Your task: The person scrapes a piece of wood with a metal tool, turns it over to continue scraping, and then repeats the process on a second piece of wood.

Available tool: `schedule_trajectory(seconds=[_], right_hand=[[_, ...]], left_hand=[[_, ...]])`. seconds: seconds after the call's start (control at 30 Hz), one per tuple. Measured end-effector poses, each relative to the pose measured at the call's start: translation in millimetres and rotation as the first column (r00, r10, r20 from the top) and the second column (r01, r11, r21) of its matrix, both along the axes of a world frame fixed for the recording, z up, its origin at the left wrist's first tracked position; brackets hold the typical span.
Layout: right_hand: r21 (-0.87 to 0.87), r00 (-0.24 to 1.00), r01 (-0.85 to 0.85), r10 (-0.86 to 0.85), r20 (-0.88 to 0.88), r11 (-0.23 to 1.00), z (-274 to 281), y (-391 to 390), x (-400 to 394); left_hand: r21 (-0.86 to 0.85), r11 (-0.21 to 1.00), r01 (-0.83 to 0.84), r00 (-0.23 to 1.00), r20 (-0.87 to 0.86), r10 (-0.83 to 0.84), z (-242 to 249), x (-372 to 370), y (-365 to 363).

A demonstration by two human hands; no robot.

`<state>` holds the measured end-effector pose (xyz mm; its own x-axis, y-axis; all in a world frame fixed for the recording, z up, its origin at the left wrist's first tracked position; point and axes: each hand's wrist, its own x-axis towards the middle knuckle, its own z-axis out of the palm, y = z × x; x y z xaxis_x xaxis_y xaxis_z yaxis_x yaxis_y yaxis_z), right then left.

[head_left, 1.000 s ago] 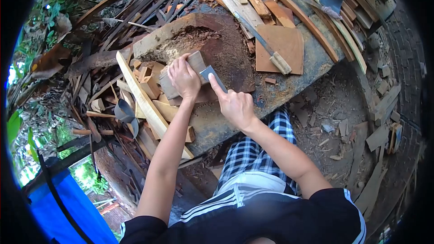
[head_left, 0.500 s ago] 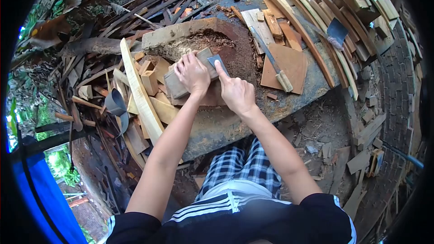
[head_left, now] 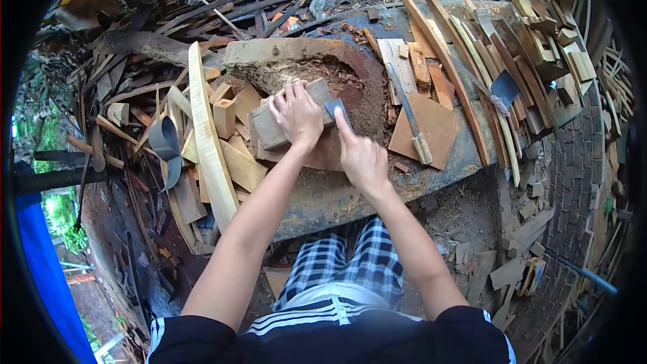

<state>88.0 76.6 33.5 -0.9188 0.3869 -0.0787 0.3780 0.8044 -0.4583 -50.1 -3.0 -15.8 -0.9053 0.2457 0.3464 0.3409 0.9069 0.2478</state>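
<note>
My left hand (head_left: 296, 114) is wrapped over a greyish wooden block (head_left: 268, 131), pressing it down on a larger wooden chunk. In my right hand (head_left: 364, 162) is a flat dark-grey blade-like piece (head_left: 332, 106), its handle end hidden by the fingers. My index finger lies stretched along this piece, which meets the block's right end. Behind the hands, a big hollowed wood slab (head_left: 263, 52) holds crumbly brown debris. To the right lies a long knife (head_left: 406, 104) with a wooden handle, partly over a square brown board (head_left: 441, 128).
A long pale plank (head_left: 210, 135) slants along the left side, beside a curled grey strip (head_left: 165, 141) and wood offcuts. Curved wooden strips (head_left: 451, 74) and stacked pieces fill the right side. The dark workbench edge (head_left: 323, 212) runs before my legs; scraps litter the ground.
The view has shifted, and both hands appear slightly farther right and lower. The grey piece has slid a little down along the block's right end. Both grips stay the same.
</note>
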Motion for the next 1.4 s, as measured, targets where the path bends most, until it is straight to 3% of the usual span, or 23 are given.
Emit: schedule_trajectory(seconds=[0.13, 0.23, 0.37, 0.47, 0.57, 0.67, 0.73, 0.8, 0.93, 1.0, 1.2, 1.3, 1.33, 1.4], right_hand=[[0.084, 0.994, -0.02, 0.029, -0.102, 0.996, -17, 10, -31], [0.09, 0.999, -0.025, 0.026, -0.018, 0.996, -12, 5, -15], [0.128, 0.999, -0.018, 0.023, -0.042, 0.992, -11, 8, -31], [0.037, 0.994, 0.001, 0.003, -0.108, 0.999, -33, 22, -79], [0.093, 0.997, -0.068, 0.07, -0.02, 0.993, -12, 15, -43], [0.02, 0.991, -0.106, 0.104, 0.087, 0.994, 2, 8, -15], [0.078, 0.998, -0.055, 0.055, 0.002, 0.995, -8, 12, -42], [0.029, 0.999, -0.036, 0.036, -0.01, 0.999, -11, 22, -76], [0.032, 0.999, -0.049, 0.049, 0.001, 0.998, -6, 17, -32], [-0.085, 0.995, -0.048, 0.055, 0.084, 0.995, -2, 14, -10], [-0.125, 0.998, -0.058, 0.055, -0.026, 0.99, -14, 23, -68], [-0.346, 0.994, 0.007, 0.032, 0.109, 0.938, 11, 24, -31], [-0.342, 0.993, 0.008, 0.033, 0.113, 0.94, 7, 27, -19], [-0.608, 0.998, 0.031, 0.005, 0.058, 0.793, -2, 31, 1]], left_hand=[[0.008, 1.0, -0.026, 1.0, -0.014, 0.026, 3, -5, 4], [0.01, 0.999, -0.035, 0.999, 0.03, 0.034, 5, -5, 1], [0.029, 0.999, -0.037, 0.999, 0.02, 0.036, 3, -5, 5], [0.037, 0.999, -0.04, 0.999, 0.011, 0.039, 2, -1, 2], [0.049, 0.998, -0.042, 0.999, 0.028, 0.041, 4, -3, 3], [0.05, 0.997, -0.054, 0.998, 0.023, 0.053, 6, -8, 5], [0.037, 0.998, -0.053, 0.998, 0.031, 0.052, 3, -2, 4], [0.024, 0.998, -0.052, 0.999, 0.013, 0.052, 2, -4, 4], [0.032, 0.998, -0.058, 0.998, 0.031, 0.057, 6, -3, 5], [0.039, 0.997, -0.062, 0.998, 0.012, 0.062, 7, -7, 7], [0.033, 0.998, -0.052, 0.999, -0.003, 0.052, 2, -4, 5], [0.023, 0.998, -0.054, 0.998, -0.009, 0.055, 4, -5, 6], [0.025, 0.998, -0.057, 0.998, -0.019, 0.058, 4, -5, 7], [0.024, 0.997, -0.069, 0.997, -0.016, 0.07, 2, -2, 6]])
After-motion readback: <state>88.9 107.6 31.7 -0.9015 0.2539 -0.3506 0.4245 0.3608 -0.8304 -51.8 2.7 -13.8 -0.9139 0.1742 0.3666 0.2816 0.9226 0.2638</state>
